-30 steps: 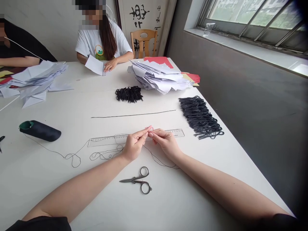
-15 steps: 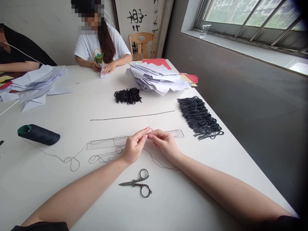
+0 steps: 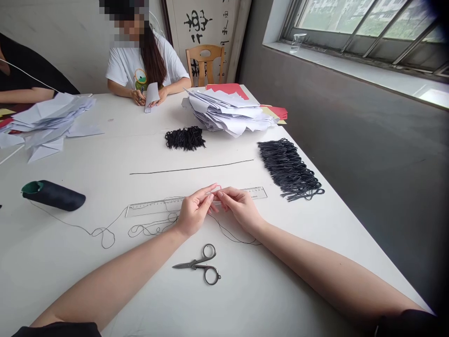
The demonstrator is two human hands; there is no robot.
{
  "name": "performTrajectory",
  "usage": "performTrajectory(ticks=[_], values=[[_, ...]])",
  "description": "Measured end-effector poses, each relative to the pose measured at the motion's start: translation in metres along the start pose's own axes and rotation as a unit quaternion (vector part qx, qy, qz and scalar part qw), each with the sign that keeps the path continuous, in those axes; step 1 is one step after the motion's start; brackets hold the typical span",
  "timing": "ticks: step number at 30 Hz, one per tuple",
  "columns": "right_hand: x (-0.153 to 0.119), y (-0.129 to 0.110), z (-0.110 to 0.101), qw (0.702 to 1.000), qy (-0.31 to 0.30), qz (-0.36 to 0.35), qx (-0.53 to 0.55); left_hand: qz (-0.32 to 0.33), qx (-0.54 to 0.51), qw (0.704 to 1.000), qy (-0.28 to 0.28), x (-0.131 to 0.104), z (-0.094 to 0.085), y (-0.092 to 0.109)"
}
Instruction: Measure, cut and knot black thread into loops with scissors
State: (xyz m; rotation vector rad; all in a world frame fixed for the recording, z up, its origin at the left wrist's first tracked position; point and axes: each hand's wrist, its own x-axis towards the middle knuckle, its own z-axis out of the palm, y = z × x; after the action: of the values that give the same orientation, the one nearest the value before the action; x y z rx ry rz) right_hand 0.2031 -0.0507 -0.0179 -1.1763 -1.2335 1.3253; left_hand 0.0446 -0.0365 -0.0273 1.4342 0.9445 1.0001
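Note:
Over the clear ruler point(image 3: 145, 209), my left hand point(image 3: 195, 209) and my right hand point(image 3: 240, 206) meet at the fingertips, thumb and fingers of each pinched together. Dark thread point(image 3: 149, 229) runs loosely on both sides of them, and a small bit of red shows between the fingertips. What exactly is pinched is too small to tell apart. A dark thread spool point(image 3: 59, 195) lies on its side at the left, its thread trailing towards the ruler. Scissors point(image 3: 198, 265) lie partly open below my hands.
A straight dark cord point(image 3: 191, 168) lies beyond the ruler. Black looped cords form a small bundle point(image 3: 185, 138) and a larger one point(image 3: 291, 169) at the right. Behind are stacked white papers point(image 3: 228, 112). A person point(image 3: 147, 65) holds paper across the table point(image 3: 87, 161); another sits left.
My fingertips have shifted slightly against each other, with more fingers showing below the pinch. The person across has a paper strip turned wider to view. The whole view has moved a little.

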Motion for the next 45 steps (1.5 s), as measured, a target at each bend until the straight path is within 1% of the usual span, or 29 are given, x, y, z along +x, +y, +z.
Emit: performTrajectory(ticks=[12,20,25,28,31,35,38,45], values=[[0.0002,-0.0020,-0.0003,1.000,-0.004,0.002,0.001,-0.014,0.000,1.000,-0.003,-0.0017,-0.0015,0.0012],[-0.0001,0.0011,-0.0004,0.998,-0.033,0.011,0.051,-0.014,-0.037,0.999,0.008,0.0008,-0.0007,0.0029],[0.0007,0.0006,0.0007,0.999,-0.022,0.001,0.036,-0.010,-0.018,1.000,0.001,-0.0006,-0.0003,0.0039],[0.0011,0.0009,0.0013,0.999,-0.013,-0.001,0.041,-0.016,-0.039,0.999,-0.012,-0.0023,0.0011,0.0063],[0.0009,0.0013,0.0020,0.999,-0.008,0.003,0.049,-0.019,-0.066,0.998,-0.004,-0.0033,0.0027,0.0083],[0.0015,0.0032,0.0017,0.998,0.012,0.013,0.052,-0.021,-0.028,0.999,0.003,-0.0026,0.0033,0.0083],[0.0028,0.0058,0.0008,0.998,0.012,0.014,0.054,-0.020,0.002,1.000,0.002,-0.0023,0.0030,0.0074],[0.0028,0.0054,0.0011,0.998,0.006,0.015,0.061,-0.038,-0.001,0.999,0.015,-0.0012,0.0005,0.0054]])
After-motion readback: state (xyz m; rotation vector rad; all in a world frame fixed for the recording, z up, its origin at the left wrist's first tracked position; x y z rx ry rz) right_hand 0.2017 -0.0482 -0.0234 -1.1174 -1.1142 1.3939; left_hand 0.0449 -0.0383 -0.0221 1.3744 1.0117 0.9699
